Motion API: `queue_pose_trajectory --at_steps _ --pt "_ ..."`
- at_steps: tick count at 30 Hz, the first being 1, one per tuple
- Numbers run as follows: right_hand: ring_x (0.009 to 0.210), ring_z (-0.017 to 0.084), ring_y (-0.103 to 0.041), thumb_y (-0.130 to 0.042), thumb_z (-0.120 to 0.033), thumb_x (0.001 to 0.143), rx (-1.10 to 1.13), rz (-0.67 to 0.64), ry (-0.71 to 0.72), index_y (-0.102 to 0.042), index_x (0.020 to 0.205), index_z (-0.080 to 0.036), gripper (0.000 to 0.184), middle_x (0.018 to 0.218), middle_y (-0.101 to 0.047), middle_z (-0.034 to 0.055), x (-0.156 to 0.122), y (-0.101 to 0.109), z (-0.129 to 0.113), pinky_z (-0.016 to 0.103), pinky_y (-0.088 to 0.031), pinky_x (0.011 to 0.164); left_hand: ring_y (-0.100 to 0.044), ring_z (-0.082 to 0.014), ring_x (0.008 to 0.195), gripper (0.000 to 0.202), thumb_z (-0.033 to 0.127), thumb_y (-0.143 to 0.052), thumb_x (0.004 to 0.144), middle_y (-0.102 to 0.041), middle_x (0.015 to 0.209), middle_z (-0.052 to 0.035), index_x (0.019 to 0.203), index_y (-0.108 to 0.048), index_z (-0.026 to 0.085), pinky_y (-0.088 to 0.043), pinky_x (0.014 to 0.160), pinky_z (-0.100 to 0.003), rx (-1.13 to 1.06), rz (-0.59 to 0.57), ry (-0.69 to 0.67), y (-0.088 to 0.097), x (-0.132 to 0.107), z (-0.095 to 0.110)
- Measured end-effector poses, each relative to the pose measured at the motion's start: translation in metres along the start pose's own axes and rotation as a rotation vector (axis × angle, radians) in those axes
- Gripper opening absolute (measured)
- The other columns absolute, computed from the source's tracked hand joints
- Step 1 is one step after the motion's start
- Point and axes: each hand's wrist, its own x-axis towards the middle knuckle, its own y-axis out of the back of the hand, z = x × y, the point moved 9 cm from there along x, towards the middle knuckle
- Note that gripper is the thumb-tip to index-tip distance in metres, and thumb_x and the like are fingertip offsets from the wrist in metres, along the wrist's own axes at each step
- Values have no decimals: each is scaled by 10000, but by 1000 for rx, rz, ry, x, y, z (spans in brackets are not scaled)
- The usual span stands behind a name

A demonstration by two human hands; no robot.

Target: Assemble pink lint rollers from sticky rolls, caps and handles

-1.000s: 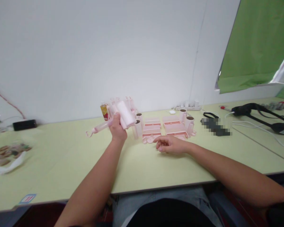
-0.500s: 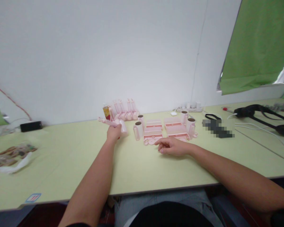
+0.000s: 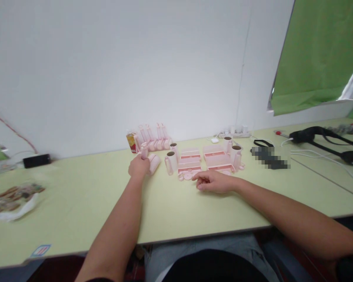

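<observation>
A pink roller (image 3: 154, 163) lies right at the fingers of the left hand (image 3: 139, 167), its pale cylinder low over the worktop (image 3: 170, 211) just beyond the hand's right side, and a narrow pink part standing up above the knuckles; those fingers are closed on the roller, though the back of the hand hides exactly where they grip, and whether the cylinder rests on the surface is hard to tell; the right hand (image 3: 213, 181) lies well apart from it, over the worktop's middle, its fingers loosely curled and partly open, with nothing visible in them; the index fingertip is near a flat pink disc (image 3: 188, 176), and whether the two touch cannot be made out; beyond this hand sit two sets of pink boxes, a left set (image 3: 190, 165) and a right set (image 3: 218, 159), with upright rolls showing brown cores beside each, a left pair (image 3: 172, 159) and a right pair (image 3: 236, 154); behind the left hand, by the wall (image 3: 176, 70), stands a row of pink rollers (image 3: 151, 135), with a bottle with a yellow and red label (image 3: 131, 142) at its left end.
</observation>
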Motion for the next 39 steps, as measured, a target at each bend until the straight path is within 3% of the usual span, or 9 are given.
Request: queue_pose_trajectory --at_steps 6,19,23,26,30,34,37,39 --pt "803 153 -617 -604 -380 893 -36 0 5 -596 1282 -185 435 936 -687 42 0 -1 0 270 -465 718 -659 -347 998 348 440 -497 834 -708 1107 -163 1019 -685 212 -481 753 -397 4 -32 0 1 -3 5" --pt "699 127 -576 -630 -382 873 64 34 6 -632 1227 -197 399 839 -652 19 0 1 0 247 -459 634 -664 -354 1007 420 498 -516 819 -721 1081 -177 1003 -723 183 -486 751 -380 -19 -38 -46 4 1 7" --pt "636 119 -567 -641 -406 858 270 122 -12 -622 1179 -178 393 786 -614 11 4 3 -6 239 -469 558 -671 -341 976 428 514 -509 816 -731 1032 -166 970 -731 183 -485 733 -362 -30 -28 -86 4 2 11" --pt "626 134 -591 -645 -405 847 304 230 -14 -618 1126 -163 371 749 -605 15 15 11 -27 234 -467 507 -676 -322 946 379 470 -524 805 -732 1010 -159 950 -731 188 -488 734 -351 3 -49 -118 0 -1 16" --pt "580 122 -584 -562 -380 889 159 332 39 -574 1195 -169 372 748 -624 8 57 30 -78 232 -462 513 -678 -310 917 362 423 -498 820 -729 990 -157 957 -733 184 -492 731 -349 40 -46 -153 -3 -5 22" --pt "797 182 -648 -587 -366 874 -331 421 170 -480 1343 -189 513 960 -696 49 126 47 -140 313 -502 767 -677 -287 899 353 412 -505 824 -732 970 -142 967 -738 189 -484 713 -329 40 -63 -203 -7 -6 26" --pt "1011 266 -634 -580 -455 882 -590 362 159 -363 1444 -165 669 1127 -686 126 181 41 -159 366 -476 868 -670 -276 909 355 445 -519 825 -734 990 -126 964 -741 206 -477 716 -324 32 -90 -225 -12 -6 26" --pt "1058 289 -622 -540 -484 903 -704 278 128 -437 1387 -161 591 1168 -676 147 209 29 -159 375 -473 877 -665 -274 918 368 482 -526 825 -733 1010 -118 958 -742 215 -471 723 -324 21 -110 -243 -16 -6 26"
